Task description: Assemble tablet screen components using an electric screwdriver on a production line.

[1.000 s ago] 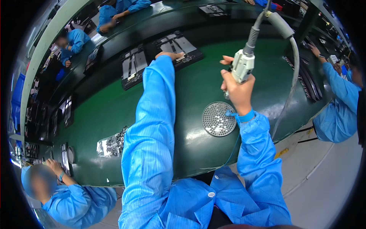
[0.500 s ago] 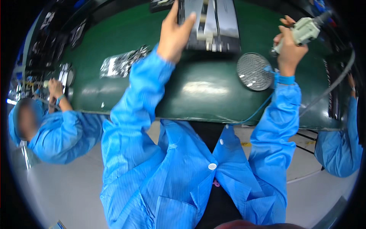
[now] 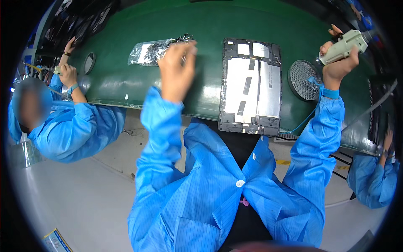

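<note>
My left hand [image 3: 177, 71] hovers over a pile of small black parts [image 3: 183, 38] that spill from a clear plastic bag [image 3: 142, 53]. Its thumb stands apart from its slightly blurred fingers, with nothing visible between them. At the right, my right hand [image 3: 338, 70] is closed around a pale grey-green electric screwdriver [image 3: 346, 47], held up off the table. Between my hands an opened tablet [image 3: 270, 86] lies with its inside up, showing pale battery panels, a black frame and dark strips. Beside it sits a round perforated screw tray [image 3: 300, 80], below my right hand.
The green table [image 3: 201, 98] has its near edge in front of me, and the tablet reaches that edge. A blue cord [image 3: 308, 115] runs from my right wristband. A grey cable [image 3: 380, 96] crosses at the right. Co-workers in blue [image 3: 75, 130] sit on both sides.
The tablet has come down toward me and now lies at the near edge. My left hand has let go of it and moved left to the small parts. My right hand keeps the screwdriver.
</note>
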Tool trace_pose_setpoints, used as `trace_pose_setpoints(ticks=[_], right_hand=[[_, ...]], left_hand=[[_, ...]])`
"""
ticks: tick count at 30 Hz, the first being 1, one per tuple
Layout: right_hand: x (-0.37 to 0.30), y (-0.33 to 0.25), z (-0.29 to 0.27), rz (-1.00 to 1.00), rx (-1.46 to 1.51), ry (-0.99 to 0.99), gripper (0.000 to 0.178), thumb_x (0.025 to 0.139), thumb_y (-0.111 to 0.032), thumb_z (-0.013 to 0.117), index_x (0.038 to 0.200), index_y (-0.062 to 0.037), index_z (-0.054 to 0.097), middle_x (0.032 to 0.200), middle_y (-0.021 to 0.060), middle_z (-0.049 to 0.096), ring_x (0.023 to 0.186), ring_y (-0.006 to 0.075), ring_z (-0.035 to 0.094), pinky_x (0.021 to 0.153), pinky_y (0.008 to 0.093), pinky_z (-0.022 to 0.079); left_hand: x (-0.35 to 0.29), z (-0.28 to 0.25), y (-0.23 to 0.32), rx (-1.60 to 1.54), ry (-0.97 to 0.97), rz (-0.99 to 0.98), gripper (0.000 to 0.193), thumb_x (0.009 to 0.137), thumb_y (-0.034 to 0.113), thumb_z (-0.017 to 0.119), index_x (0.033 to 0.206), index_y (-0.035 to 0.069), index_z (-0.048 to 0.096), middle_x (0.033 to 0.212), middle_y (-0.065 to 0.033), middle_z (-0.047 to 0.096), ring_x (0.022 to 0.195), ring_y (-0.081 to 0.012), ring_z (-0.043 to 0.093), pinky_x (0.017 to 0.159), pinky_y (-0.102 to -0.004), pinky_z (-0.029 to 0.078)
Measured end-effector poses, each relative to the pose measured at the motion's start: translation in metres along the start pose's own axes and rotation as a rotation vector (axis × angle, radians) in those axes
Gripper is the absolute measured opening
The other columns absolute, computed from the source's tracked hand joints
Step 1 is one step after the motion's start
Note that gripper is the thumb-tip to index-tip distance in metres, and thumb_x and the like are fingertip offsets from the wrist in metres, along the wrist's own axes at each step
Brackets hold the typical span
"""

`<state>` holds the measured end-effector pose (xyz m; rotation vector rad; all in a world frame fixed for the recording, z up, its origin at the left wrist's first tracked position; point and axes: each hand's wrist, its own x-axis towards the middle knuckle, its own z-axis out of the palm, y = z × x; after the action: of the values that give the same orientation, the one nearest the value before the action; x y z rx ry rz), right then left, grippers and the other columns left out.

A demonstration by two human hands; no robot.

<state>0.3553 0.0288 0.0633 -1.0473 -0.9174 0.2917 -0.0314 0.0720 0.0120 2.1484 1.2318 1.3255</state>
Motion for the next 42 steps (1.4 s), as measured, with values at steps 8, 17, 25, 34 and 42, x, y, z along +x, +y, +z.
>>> trace_pose_setpoints(ticks=[8,17,25,34,42], right_hand=[[-0.018,-0.010,0.024,0.111,0.205,-0.156,0.112,0.088,-0.086,0.010,0.122,0.0070,0.062,0.112,0.0236,0.066,0.053,0.0210,0.059,0.048,0.0321,0.048],[-0.010,-0.017,0.014,0.049,0.336,-0.067,0.067,0.101,-0.059,0.043,0.103,0.0026,0.067,0.073,0.0060,0.062,0.047,0.0141,0.060,0.042,0.0270,0.048],[-0.019,0.000,0.004,-0.015,0.179,-0.128,0.055,0.101,-0.048,0.051,0.102,0.0038,0.069,0.080,0.0094,0.066,0.041,0.0131,0.054,0.039,0.0248,0.042],[-0.056,-0.024,0.009,0.204,0.092,-0.285,0.020,0.094,-0.014,0.064,0.091,0.0054,0.068,0.055,0.0054,0.058,0.041,0.0110,0.050,0.042,0.0243,0.040],[-0.059,-0.013,0.011,0.177,0.175,-0.295,0.022,0.095,-0.016,0.063,0.093,0.0058,0.067,0.056,0.0058,0.058,0.042,0.0115,0.050,0.043,0.0244,0.040]], left_hand=[[0.085,-0.036,-0.109,0.513,-0.504,0.061,0.014,0.087,0.027,0.075,0.093,0.015,0.072,0.098,-0.0054,0.066,0.098,-0.0307,0.064,0.083,-0.0456,0.048],[0.115,-0.035,-0.109,0.257,-0.280,0.134,0.021,0.096,0.016,0.070,0.114,0.005,0.069,0.100,-0.0128,0.072,0.096,-0.0276,0.071,0.086,-0.0360,0.053],[0.098,0.018,-0.029,-0.199,-0.049,0.141,0.020,0.104,0.015,0.062,0.116,0.001,0.070,0.106,-0.0028,0.071,0.090,-0.0086,0.062,0.083,-0.0234,0.049],[0.057,0.086,-0.021,-0.445,-0.060,-0.080,0.026,0.103,0.016,0.063,0.121,-0.003,0.067,0.107,-0.0092,0.071,0.101,-0.0140,0.067,0.094,-0.0272,0.051],[0.061,0.083,-0.033,-0.439,0.003,-0.002,0.029,0.104,0.017,0.062,0.124,-0.004,0.064,0.113,-0.0155,0.072,0.108,-0.0205,0.070,0.101,-0.0311,0.052]])
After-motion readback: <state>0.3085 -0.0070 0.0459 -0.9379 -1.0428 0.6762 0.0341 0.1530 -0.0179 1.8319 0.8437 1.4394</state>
